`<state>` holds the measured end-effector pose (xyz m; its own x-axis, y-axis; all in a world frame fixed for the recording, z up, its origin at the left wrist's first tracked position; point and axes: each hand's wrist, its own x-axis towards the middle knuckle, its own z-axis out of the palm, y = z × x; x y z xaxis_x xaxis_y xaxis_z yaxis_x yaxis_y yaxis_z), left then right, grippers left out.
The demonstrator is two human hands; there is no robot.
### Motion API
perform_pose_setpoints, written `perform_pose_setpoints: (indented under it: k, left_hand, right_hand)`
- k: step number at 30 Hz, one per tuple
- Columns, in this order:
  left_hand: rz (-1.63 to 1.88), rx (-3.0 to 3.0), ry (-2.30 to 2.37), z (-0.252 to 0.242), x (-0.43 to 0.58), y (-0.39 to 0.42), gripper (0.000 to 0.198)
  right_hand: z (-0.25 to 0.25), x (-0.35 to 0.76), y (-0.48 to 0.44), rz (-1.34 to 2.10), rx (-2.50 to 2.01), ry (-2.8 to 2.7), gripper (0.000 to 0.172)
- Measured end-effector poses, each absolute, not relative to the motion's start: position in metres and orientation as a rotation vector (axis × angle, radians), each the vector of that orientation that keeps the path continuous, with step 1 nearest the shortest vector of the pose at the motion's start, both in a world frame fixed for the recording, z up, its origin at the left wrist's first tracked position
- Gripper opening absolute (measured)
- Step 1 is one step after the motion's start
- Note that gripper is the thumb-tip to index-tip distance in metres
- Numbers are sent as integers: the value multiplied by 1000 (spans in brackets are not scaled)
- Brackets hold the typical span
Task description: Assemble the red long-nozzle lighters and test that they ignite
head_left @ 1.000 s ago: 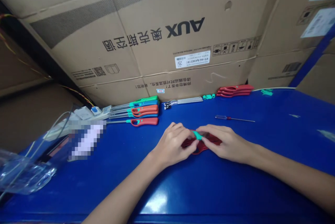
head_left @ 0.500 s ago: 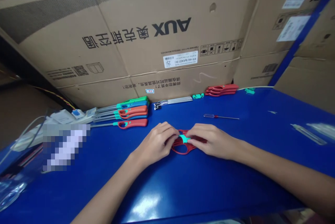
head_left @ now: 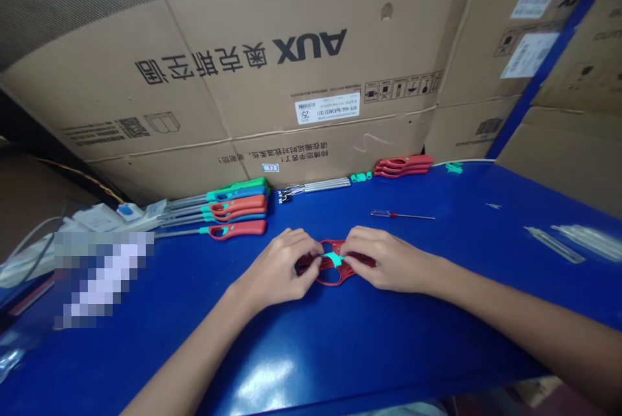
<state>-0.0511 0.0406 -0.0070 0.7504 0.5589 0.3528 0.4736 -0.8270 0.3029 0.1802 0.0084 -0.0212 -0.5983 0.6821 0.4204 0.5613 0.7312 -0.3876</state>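
Green piece (head_left: pixel 333 258) over red casing (head_left: pixel 343 273), both nearer the wearer than the screwdriver (head_left: pixel 383 213), to its left. Left hand (head_left: pixel 284 267): thumb and curled fingers pinching green piece's left end. Right hand (head_left: pixel 386 262): fingertips pinching right end. Knuckles up, forearms converging.

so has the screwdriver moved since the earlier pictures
No: judged against the red handles behind it, the screwdriver lies in the same spot; the view itself shifted.
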Motion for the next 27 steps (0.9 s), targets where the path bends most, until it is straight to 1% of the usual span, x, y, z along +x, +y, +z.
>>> perform_pose_setpoints:
  k: [4, 9, 17, 27]
  left_hand:
    - [590, 2756, 827, -6, -53, 42, 11]
    - [567, 2761, 779, -4, -51, 42, 15]
    - [567, 2745, 761, -1, -50, 41, 12]
    - [492, 2753, 773, -5, -48, 41, 14]
  right_hand:
    - [-21, 181, 8, 321, -954, -2405, 16]
    - [-19, 181, 8, 339, -963, -2417, 17]
    - [-16, 181, 6, 373, -965, -2429, 15]
    - [-17, 181, 7, 390, -960, -2427, 15]
